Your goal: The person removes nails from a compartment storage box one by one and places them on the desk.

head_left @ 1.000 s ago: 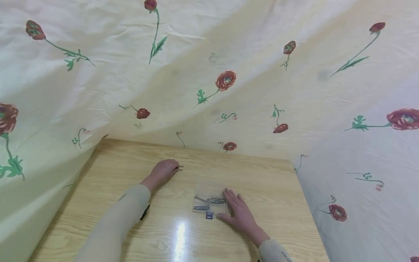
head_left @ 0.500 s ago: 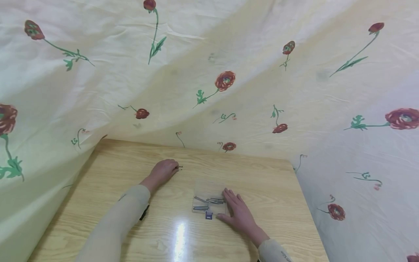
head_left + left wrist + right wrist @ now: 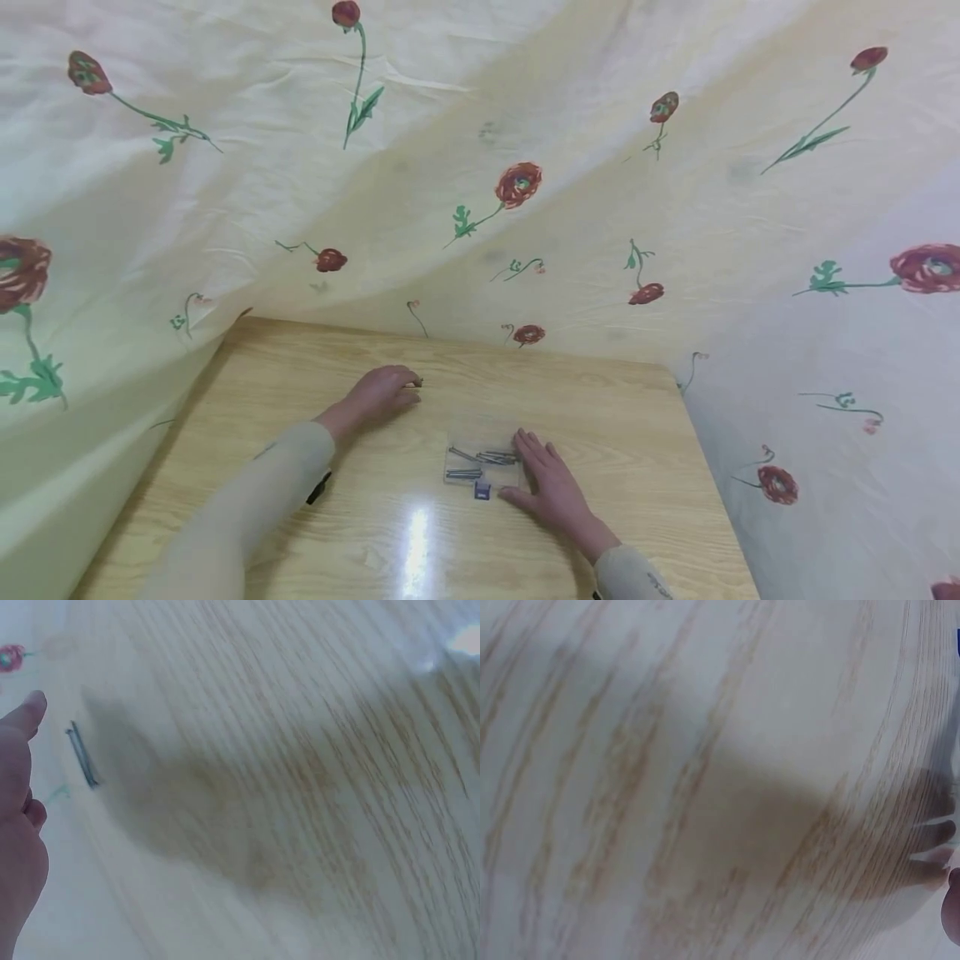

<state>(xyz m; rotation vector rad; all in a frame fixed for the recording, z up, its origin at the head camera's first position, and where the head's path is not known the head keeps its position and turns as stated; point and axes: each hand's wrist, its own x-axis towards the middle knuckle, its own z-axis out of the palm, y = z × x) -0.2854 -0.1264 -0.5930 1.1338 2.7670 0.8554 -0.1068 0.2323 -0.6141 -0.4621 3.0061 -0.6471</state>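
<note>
Toward the far side of the wooden tabletop [image 3: 585,400], two loose nails [image 3: 82,755] are lying side by side, nearly parallel, by the left hand [image 3: 377,392]. The left hand is holding its thumb and fingers spread apart; the left wrist view is showing a gap between the fingertips and the metal. Nearer the person and to the right, a clear box [image 3: 468,429] is lying on the tabletop, containing several boxed nails [image 3: 495,457]: some at the near left, one slanting at the left, and an overlapping cluster at the right. A purple-blue tab [image 3: 482,490] is sitting at its near edge. The right hand [image 3: 553,492] is resting at the box's right edge, fingers extended, thumb spread; the right wrist view is cutting off most of it. Pale sleeves [image 3: 277,467] are covering both forearms. A cream flowered cloth [image 3: 585,192] is enclosing the tabletop at the back and sides.
</note>
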